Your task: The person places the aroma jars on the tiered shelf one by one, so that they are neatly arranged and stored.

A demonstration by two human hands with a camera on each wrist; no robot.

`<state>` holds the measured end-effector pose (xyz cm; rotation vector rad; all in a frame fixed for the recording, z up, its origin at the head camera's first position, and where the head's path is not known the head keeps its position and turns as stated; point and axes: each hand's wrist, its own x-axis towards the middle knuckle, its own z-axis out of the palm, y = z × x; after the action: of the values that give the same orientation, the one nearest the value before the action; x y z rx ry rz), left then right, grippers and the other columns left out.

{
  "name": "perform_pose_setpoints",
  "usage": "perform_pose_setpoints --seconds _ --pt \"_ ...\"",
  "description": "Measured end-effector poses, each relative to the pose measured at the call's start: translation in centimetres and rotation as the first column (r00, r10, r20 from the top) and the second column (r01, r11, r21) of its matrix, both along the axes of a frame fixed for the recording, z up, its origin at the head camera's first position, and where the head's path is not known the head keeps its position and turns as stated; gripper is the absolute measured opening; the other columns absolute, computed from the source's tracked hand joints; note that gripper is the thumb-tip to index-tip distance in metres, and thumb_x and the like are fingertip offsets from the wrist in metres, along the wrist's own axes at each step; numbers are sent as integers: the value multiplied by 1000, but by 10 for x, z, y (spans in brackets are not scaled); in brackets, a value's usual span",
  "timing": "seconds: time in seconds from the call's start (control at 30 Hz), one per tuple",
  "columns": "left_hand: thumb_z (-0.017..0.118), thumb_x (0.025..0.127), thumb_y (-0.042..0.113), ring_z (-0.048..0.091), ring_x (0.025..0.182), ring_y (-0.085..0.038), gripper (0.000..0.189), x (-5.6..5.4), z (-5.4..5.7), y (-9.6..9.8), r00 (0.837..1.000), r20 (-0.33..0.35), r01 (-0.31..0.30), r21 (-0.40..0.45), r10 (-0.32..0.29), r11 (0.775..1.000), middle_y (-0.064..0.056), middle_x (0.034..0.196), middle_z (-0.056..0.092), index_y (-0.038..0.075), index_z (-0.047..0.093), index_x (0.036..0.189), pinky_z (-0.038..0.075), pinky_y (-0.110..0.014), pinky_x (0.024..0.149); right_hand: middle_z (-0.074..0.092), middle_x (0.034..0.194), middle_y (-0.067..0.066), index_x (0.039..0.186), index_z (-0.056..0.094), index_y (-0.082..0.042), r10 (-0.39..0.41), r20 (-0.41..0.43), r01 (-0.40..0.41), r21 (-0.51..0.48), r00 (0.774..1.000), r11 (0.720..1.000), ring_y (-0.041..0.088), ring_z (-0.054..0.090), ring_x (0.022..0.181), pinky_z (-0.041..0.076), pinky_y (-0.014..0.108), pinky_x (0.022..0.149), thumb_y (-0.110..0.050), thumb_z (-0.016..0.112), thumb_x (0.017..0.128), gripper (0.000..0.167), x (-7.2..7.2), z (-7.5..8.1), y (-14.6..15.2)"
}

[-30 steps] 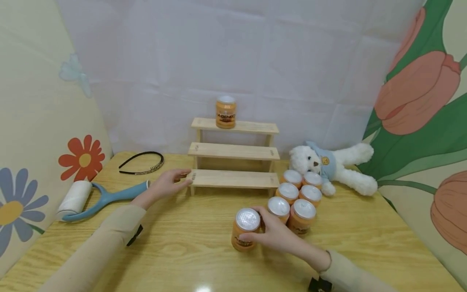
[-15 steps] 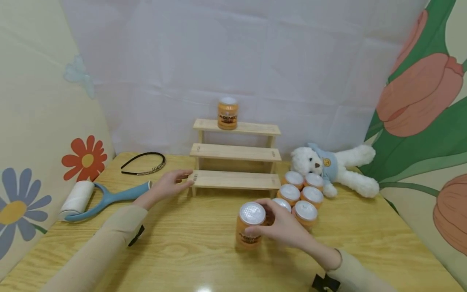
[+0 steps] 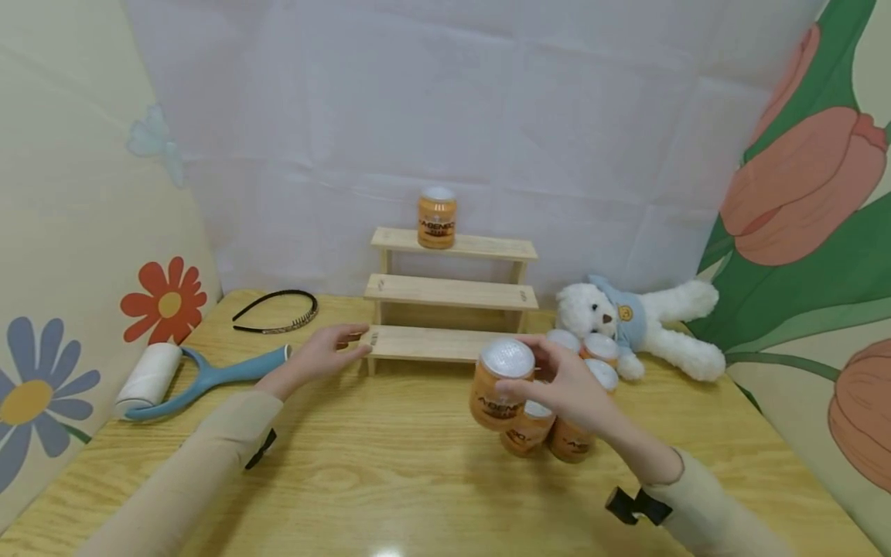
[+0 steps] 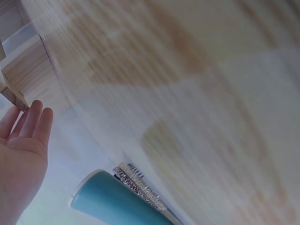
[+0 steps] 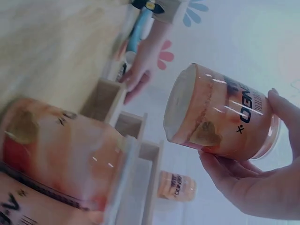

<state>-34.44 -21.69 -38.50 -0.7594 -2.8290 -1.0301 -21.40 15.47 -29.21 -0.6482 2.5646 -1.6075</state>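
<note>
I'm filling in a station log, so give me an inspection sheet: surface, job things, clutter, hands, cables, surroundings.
Surface: wood-grain table, bright glare spot at the near edge.
Job things: three-step wooden stand; one orange can upright on its top step; a held can off the table; more grouped cans at the right, partly hidden, so not counted.
Clutter: black headband and blue-handled roller at the left; plush bear lying behind the grouped cans.
Hands: left hand at the lowest step's left end; right hand grips the held can.
Cables: nothing seen.
Surroundings: white backdrop, flower-printed side panels.
</note>
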Motion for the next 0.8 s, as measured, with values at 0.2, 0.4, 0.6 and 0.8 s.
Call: perform_pose_setpoints --seconds 0.2,0.4,0.6,0.8 --pt "55 96 29 45 124 -42 55 1 0 0 1000 9 1 10 -1 1000 -26 139 44 -5 42 138 43 -46 105 62 119 10 133 47 -13 -49 26 50 -8 998 999 21 61 106 56 33 84 -30 74 81 61 -14 19 10" --pt "55 96 29 47 123 -42 55 0 -1 0 1000 2 0 9 0 1000 -26 138 45 -4 43 137 44 -46 104 59 121 8 135 44 -15 -45 -14 44 -41 999 998 20 59 106 56 34 83 -31 71 84 60 -30 29 16" --pt "56 95 31 48 122 -41 55 -1 -3 0 1000 -4 -9 1 9 1000 -25 138 46 -3 44 137 45 -46 103 56 123 8 136 43 -16 -78 -35 75 -70 996 995 15 60 103 54 35 85 -30 70 85 59 -52 37 20" --pt "56 95 31 48 122 -42 56 -2 -3 0 1000 -10 -4 7 4 1000 -25 138 46 -5 44 136 44 -48 103 52 127 7 136 46 -16 -117 -36 113 -104 992 988 13 59 103 49 40 94 -29 68 87 56 -75 48 22"
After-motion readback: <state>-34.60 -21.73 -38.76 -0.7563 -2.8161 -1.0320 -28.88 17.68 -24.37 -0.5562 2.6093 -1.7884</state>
